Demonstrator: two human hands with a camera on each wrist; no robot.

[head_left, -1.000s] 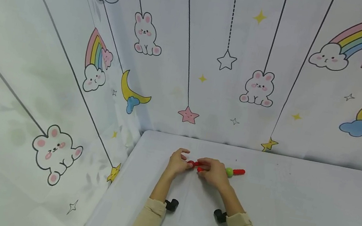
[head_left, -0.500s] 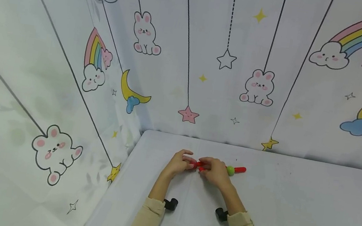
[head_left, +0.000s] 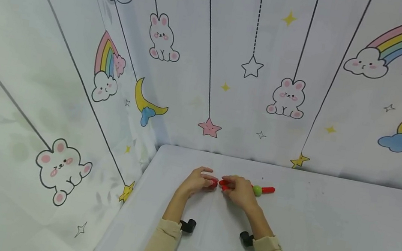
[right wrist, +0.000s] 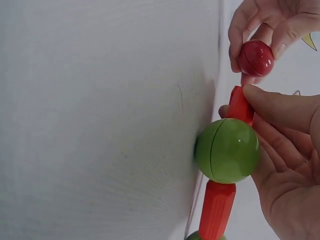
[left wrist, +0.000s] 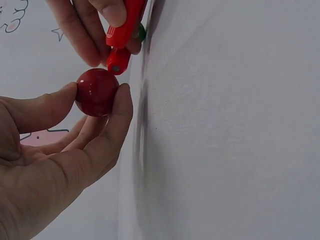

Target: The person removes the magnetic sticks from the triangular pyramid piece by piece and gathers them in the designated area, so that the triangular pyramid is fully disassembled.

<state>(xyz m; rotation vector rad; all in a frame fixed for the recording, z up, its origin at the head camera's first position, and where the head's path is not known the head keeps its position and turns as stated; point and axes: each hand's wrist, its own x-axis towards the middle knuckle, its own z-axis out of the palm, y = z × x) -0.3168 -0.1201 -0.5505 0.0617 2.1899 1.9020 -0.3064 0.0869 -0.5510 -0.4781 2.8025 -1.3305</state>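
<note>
My left hand pinches a glossy red ball between thumb and fingertips. Just beyond the ball, my right hand holds a red rod between thumb and fingers. A large green ball adjoins that rod, followed by another red rod and, at the bottom edge of the right wrist view, part of a second green ball. In the left wrist view, a red rod end points at the red ball; a narrow gap separates them in the head view. My fingers hide part of the chain.
A white-covered table lies under both hands. Behind it hangs a white curtain printed with bunnies, stars and rainbows. Each wrist wears a black camera, such as the left one.
The red ball, which was at the rod's end, now stands slightly apart from it. My left hand has shifted a little; the right hand and its chain have moved slightly right.
</note>
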